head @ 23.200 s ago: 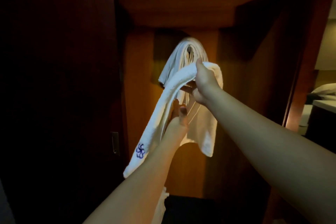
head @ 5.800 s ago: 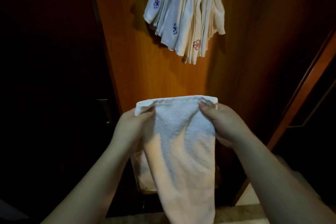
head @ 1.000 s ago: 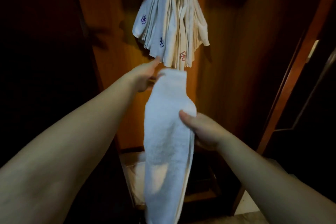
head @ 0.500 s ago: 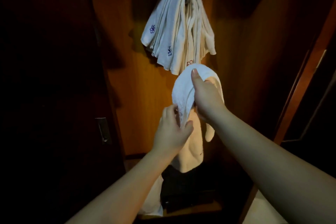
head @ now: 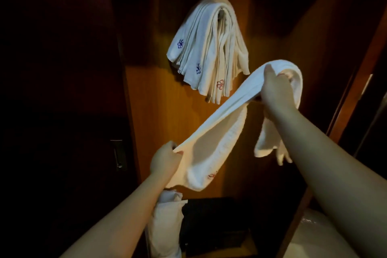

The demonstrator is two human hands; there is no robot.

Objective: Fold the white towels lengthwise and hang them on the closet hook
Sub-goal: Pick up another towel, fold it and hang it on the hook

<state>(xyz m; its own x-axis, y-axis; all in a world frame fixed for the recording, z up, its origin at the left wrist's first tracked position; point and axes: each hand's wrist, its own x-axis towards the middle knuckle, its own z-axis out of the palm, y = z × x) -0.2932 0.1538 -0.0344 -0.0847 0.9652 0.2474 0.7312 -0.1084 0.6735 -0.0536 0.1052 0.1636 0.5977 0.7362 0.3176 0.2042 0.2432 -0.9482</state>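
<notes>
Head view only. Folded white terry towel (head: 217, 119) is stretched in a diagonal band, low left to high right, below and right of the hook, not yet on it. Right hand (head: 276, 92) is clenched around its upper end, thumb on top; short tail drapes over that hand and hangs down behind the wrist. Left hand (head: 165, 161) pinches the lower end by its edge; that end sags open like a pouch, red embroidered mark showing near the bottom.

Stack of white towels with blue and red logos (head: 207, 48) is already draped over the small metal closet hook (head: 221, 15) on the orange wood back panel (head: 159, 115); only a bit of hook shows at the top of the stack. More white cloth (head: 167, 222) sits low, behind the left forearm. Metal door latch (head: 119, 156) on the dark door at left.

Judgement: step in hand is the hang. Long fold is gaping at the lower end, so close the layers first, then lift the towel's middle over the hook tip, clear of the stack. Balance both tails or it slides off. Hook looks crowded; a nudge could drop the stack.
</notes>
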